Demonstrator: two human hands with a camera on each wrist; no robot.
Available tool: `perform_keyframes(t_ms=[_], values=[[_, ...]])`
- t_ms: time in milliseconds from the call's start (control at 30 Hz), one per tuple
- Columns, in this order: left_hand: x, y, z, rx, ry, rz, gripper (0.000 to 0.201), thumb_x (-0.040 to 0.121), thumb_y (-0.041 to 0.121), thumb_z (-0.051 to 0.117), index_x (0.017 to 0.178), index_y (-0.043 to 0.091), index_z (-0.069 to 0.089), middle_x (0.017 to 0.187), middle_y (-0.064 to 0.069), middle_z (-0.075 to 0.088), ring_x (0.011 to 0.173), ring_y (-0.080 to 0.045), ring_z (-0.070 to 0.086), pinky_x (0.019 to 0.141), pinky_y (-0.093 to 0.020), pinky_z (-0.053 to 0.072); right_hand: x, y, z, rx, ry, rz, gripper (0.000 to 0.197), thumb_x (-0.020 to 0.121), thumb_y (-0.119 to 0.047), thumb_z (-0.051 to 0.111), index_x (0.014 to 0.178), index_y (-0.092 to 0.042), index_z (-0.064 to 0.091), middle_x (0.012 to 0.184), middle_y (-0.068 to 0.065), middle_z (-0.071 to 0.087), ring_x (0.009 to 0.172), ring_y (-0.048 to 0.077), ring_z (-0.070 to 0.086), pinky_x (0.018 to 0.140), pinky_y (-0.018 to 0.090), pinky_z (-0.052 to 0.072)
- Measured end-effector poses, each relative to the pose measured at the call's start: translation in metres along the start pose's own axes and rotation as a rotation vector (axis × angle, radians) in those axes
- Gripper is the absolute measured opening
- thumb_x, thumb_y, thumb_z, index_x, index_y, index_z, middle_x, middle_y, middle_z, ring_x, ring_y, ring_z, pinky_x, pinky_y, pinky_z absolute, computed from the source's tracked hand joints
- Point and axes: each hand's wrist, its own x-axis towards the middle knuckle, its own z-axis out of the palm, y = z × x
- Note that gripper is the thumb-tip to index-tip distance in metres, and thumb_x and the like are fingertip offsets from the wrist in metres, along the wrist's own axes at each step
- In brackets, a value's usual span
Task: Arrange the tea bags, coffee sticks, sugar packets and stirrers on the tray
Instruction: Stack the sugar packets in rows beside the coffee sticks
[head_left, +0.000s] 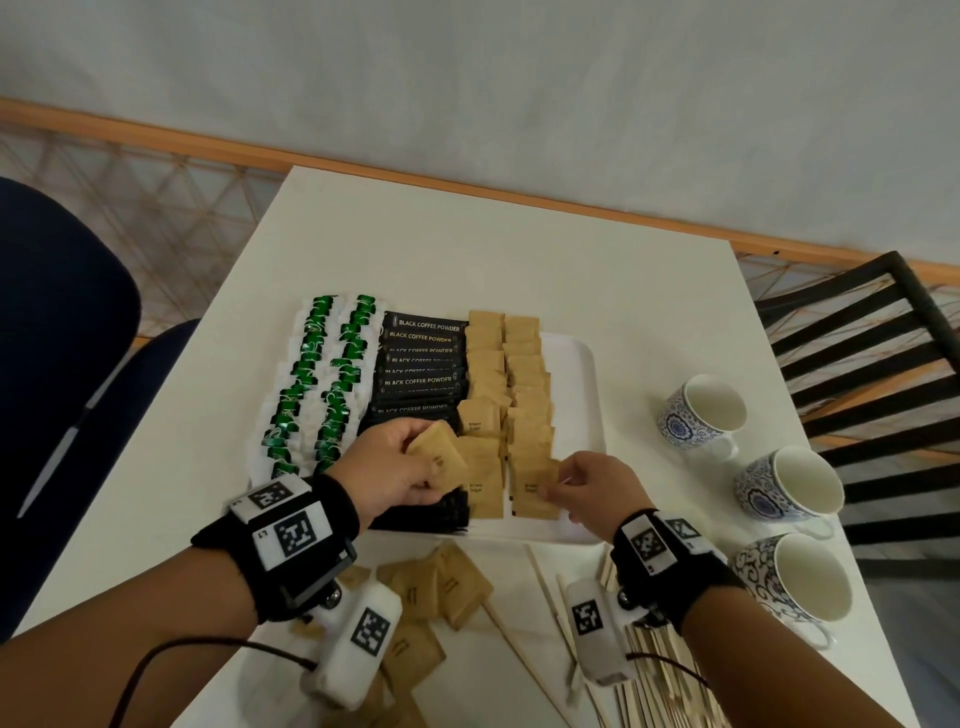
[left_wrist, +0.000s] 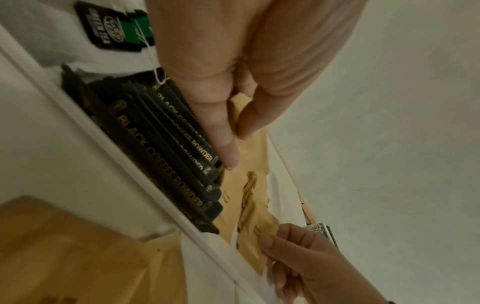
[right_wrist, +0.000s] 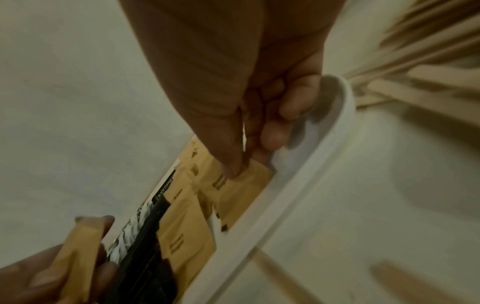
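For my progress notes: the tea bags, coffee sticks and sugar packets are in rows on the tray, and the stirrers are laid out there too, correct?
Not quite. The tea bags, coffee sticks and sugar packets are in rows on the tray, but the stirrers lie on the table, off the tray on its near side. The head view shows this.

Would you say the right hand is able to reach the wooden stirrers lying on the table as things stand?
Probably yes, once freed. The stirrers lie bare on the table just beneath the right wrist, with nothing on top of them. But the right hand is pinching a sugar packet on the tray, which it must release first.
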Motion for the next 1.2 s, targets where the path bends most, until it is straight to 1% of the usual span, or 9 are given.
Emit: perform_keyframes(t_ms=[100,267,433,567,667,767,900,1000,1200], values=[[0.001,0.000,-0.001,0.036,0.021,-0.010,0.036,0.086,-0.006,0.061,0.113,0.019,0.056,0.105,-0.012,0.064,0.089,-0.027,0.067,0.065,-0.030,0.060,0.006,-0.004,0.003,0.021,0.013,0.028,0.019,0.078,-0.037,0.071,0.076,-0.023,0.058,0.074,-0.007,0.066,0.070,0.012,0.061,0.066,0.027,0.050],[0.003,-0.002,-0.001,0.042,0.076,-0.023,0.020,0.090,0.001,0.058,0.098,0.017,0.064,0.109,-0.019,0.065,0.097,-0.033,0.066,0.063,-0.028,0.060,0.007,-0.010,0.001,0.030,0.059,0.036,0.021,0.077,-0.040,0.070,0.077,-0.024,0.056,0.079,-0.007,0.064,0.073,0.010,0.061,0.066,0.028,0.050],[0.003,-0.003,0.002,0.010,0.076,-0.008,0.018,0.089,-0.002,0.059,0.095,0.014,0.064,0.107,-0.017,0.060,0.088,-0.026,0.063,0.061,-0.028,0.060,-0.003,-0.014,-0.003,0.016,0.073,0.051,0.031,0.078,-0.045,0.068,0.093,-0.023,0.051,0.080,-0.009,0.059,0.072,0.004,0.055,0.055,0.021,0.037],[0.004,-0.004,0.007,0.053,0.064,-0.004,0.015,0.087,0.003,0.064,0.096,0.015,0.064,0.095,-0.010,0.060,0.073,-0.018,0.061,0.061,-0.029,0.059,-0.010,-0.021,-0.004,0.132,0.141,-0.090,0.025,0.081,-0.040,0.069,0.097,-0.027,0.056,0.068,-0.007,0.060,0.064,0.007,0.057,0.057,0.020,0.041],[0.002,-0.005,0.013,0.108,0.050,0.021,0.016,0.084,0.005,0.069,0.093,0.017,0.064,0.090,-0.006,0.064,0.075,-0.016,0.063,0.066,-0.028,0.056,-0.015,-0.032,0.002,0.215,0.007,-0.186,0.022,0.081,-0.048,0.067,0.098,-0.035,0.064,0.078,-0.009,0.066,0.068,0.005,0.059,0.063,0.019,0.045],[0.000,-0.006,0.020,0.143,0.045,0.044,0.016,0.083,0.005,0.070,0.091,0.018,0.064,0.084,0.000,0.064,0.073,-0.012,0.062,0.063,-0.023,0.052,-0.017,-0.040,0.010,0.232,-0.099,-0.204,0.029,0.081,-0.043,0.070,0.106,-0.029,0.066,0.075,-0.010,0.065,0.065,0.002,0.059,0.062,0.015,0.045],[-0.004,-0.006,0.022,0.097,0.011,0.031,0.014,0.086,0.003,0.065,0.096,0.013,0.063,0.085,-0.006,0.066,0.070,-0.014,0.064,0.061,-0.022,0.053,-0.019,-0.041,0.008,0.320,-0.157,-0.165,0.008,0.082,-0.030,0.073,0.085,-0.028,0.066,0.057,-0.011,0.062,0.051,0.001,0.055,0.052,0.015,0.042],[-0.007,-0.004,0.021,0.064,0.014,0.020,0.015,0.086,0.003,0.065,0.099,0.010,0.063,0.087,-0.009,0.067,0.069,-0.015,0.064,0.064,-0.026,0.055,-0.019,-0.035,0.001,0.377,-0.132,-0.149,0.007,0.083,-0.024,0.072,0.083,-0.027,0.066,0.060,-0.009,0.062,0.053,0.006,0.055,0.052,0.017,0.043],[-0.013,-0.005,0.007,0.078,0.049,0.014,0.014,0.089,0.003,0.061,0.100,0.011,0.063,0.088,-0.009,0.068,0.067,-0.015,0.064,0.058,-0.024,0.055,-0.009,-0.014,-0.010,-0.042,-0.042,-0.148,0.007,0.084,-0.029,0.066,0.085,-0.022,0.065,0.059,-0.011,0.053,0.061,0.004,0.051,0.056,0.014,0.036]])
